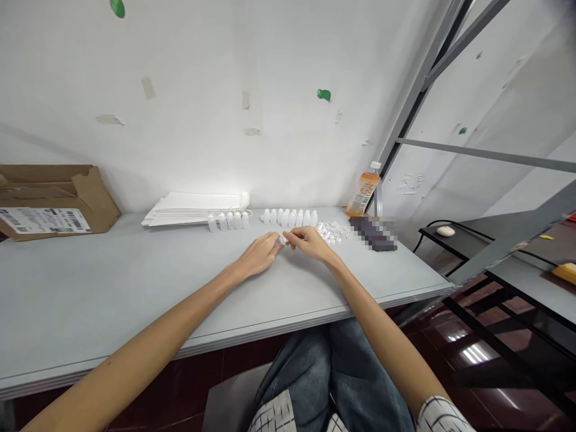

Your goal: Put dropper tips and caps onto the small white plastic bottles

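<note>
My left hand point(261, 254) is closed around a small translucent plastic dropper bottle point(281, 240), mostly covered by my fingers. At the bottle's top, my right hand point(308, 240) pinches a small white piece, apparently a cap; the fingers hide most of it. Behind my hands stands a row of several small white bottles without visible caps point(293, 217). To the left, several similar bottles with pointed tips point(231, 221) stand upright. Just right of my right hand lies a loose pile of small white caps and tips point(333, 231).
A stack of flat white sheets point(193, 209) lies against the wall. An open cardboard box point(101, 201) is at the far left. An orange drink bottle point(362, 193) and a pixelated dark object point(374, 233) sit at the right, near a grey metal frame point(414, 114).
</note>
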`<state>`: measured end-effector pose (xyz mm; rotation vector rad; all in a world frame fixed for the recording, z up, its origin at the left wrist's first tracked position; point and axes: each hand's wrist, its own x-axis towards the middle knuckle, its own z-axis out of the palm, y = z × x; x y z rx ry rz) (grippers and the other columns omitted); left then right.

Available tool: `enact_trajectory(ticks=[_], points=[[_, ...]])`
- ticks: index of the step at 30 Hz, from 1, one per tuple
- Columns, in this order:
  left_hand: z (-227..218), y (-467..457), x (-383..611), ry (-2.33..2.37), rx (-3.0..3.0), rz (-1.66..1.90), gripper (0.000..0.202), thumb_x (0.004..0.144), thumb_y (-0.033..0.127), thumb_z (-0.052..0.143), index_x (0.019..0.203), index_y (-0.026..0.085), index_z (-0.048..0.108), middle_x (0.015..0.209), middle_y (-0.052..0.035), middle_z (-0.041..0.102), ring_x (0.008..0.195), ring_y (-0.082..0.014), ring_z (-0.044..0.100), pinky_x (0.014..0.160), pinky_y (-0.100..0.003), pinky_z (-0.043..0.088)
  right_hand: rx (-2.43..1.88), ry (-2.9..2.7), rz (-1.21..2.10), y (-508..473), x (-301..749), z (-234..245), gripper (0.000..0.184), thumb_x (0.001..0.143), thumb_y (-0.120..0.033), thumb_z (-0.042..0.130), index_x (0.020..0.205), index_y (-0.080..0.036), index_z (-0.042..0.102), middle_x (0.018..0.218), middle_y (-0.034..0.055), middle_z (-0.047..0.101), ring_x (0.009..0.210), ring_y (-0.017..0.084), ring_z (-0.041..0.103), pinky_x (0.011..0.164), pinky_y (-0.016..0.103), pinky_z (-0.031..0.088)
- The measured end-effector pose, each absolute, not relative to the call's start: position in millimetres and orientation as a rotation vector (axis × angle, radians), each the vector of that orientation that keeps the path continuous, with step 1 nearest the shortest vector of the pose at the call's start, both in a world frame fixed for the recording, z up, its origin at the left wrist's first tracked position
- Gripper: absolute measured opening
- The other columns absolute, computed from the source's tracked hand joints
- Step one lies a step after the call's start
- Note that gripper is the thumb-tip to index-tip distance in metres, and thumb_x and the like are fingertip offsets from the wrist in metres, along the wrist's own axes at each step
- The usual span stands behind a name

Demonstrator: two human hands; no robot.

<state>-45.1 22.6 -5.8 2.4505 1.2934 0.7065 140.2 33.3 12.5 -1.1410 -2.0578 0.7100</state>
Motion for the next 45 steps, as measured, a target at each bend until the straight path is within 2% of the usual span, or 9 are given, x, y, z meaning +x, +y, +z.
enact_trajectory(ticks=[6,12,16,19,28,31,35,39,45], points=[[-7.9,22.6,-44.7,1.288,2.494,0.687,0.016,0.092,0.030,0.035,0.081,0.022,0.043,0.087,-0.0059,0.057,0.078,-0.0222,0.054,0.070,-0.035,0.040,-1.219,-2.061,0.694,31.4,135.7,10.9,0.056,0.091,-0.056,0.038,0.054,-0.016,0.052,0.054,0.0007,0.055,0.052,0.011,0.047,0.057,0.025,0.035],[-8.4,23.1,-43.6,1.330,2.497,0.649,0.016,0.092,0.029,0.036,0.084,0.021,0.047,0.092,-0.0068,0.059,0.082,-0.0225,0.056,0.072,-0.034,0.041,-1.121,-1.927,0.772,30.4,133.5,10.2,0.039,0.084,-0.053,0.053,0.069,-0.017,0.056,0.061,0.0002,0.059,0.047,0.009,0.049,0.051,0.024,0.037],[-6.7,23.6,-44.4,1.400,2.461,0.657,0.017,0.093,0.030,0.036,0.083,0.021,0.047,0.088,-0.0063,0.060,0.080,-0.0225,0.056,0.068,-0.033,0.040,-1.025,-1.859,0.991,29.8,137.4,12.4,0.034,0.079,-0.049,0.061,0.081,-0.015,0.063,0.074,0.0063,0.066,0.058,0.014,0.058,0.045,0.023,0.039],[-5.6,23.4,-45.3,1.429,2.452,0.653,0.018,0.093,0.031,0.036,0.083,0.021,0.047,0.088,-0.0064,0.060,0.079,-0.0226,0.057,0.068,-0.033,0.040,-1.000,-1.876,1.056,29.2,140.3,14.5,0.035,0.074,-0.046,0.068,0.086,-0.014,0.066,0.079,0.0078,0.067,0.062,0.014,0.057,0.043,0.022,0.039],[-6.8,21.7,-43.8,1.418,2.501,0.622,0.018,0.092,0.028,0.036,0.084,0.020,0.049,0.092,-0.0074,0.060,0.081,-0.0226,0.057,0.071,-0.034,0.041,-1.169,-2.008,0.840,32.1,135.1,6.3,0.053,0.089,-0.056,0.044,0.057,-0.015,0.057,0.055,0.0016,0.056,0.048,0.010,0.050,0.052,0.024,0.040],[-7.0,21.7,-43.7,1.416,2.479,0.637,0.019,0.093,0.030,0.036,0.087,0.020,0.050,0.093,-0.0073,0.061,0.083,-0.0228,0.058,0.072,-0.034,0.041,-1.136,-1.953,0.858,30.7,137.2,8.3,0.044,0.088,-0.053,0.049,0.072,-0.014,0.062,0.065,0.0024,0.061,0.048,0.009,0.052,0.048,0.024,0.039],[-5.9,21.2,-44.2,1.422,2.443,0.673,0.024,0.096,0.034,0.032,0.088,0.020,0.050,0.092,-0.0072,0.061,0.083,-0.0228,0.059,0.071,-0.034,0.042,-0.986,-1.858,1.160,26.6,141.3,15.2,0.038,0.080,-0.048,0.062,0.101,-0.017,0.062,0.085,0.0050,0.065,0.054,0.012,0.059,0.039,0.021,0.037],[-4.5,20.5,-44.6,1.437,2.437,0.650,0.021,0.095,0.030,0.034,0.090,0.020,0.051,0.097,-0.0078,0.062,0.085,-0.0229,0.059,0.072,-0.034,0.043,-0.965,-1.860,1.182,27.0,140.6,14.7,0.039,0.072,-0.047,0.071,0.093,-0.015,0.064,0.079,0.0052,0.065,0.056,0.012,0.057,0.040,0.020,0.039],[-6.3,21.6,-44.1,1.409,2.476,0.641,0.020,0.094,0.030,0.036,0.090,0.019,0.053,0.096,-0.0082,0.062,0.085,-0.0232,0.060,0.074,-0.034,0.043,-1.108,-1.942,1.025,33.0,138.1,5.5,0.049,0.084,-0.057,0.052,0.060,-0.014,0.056,0.060,0.0032,0.059,0.047,0.010,0.051,0.039,0.021,0.033]])
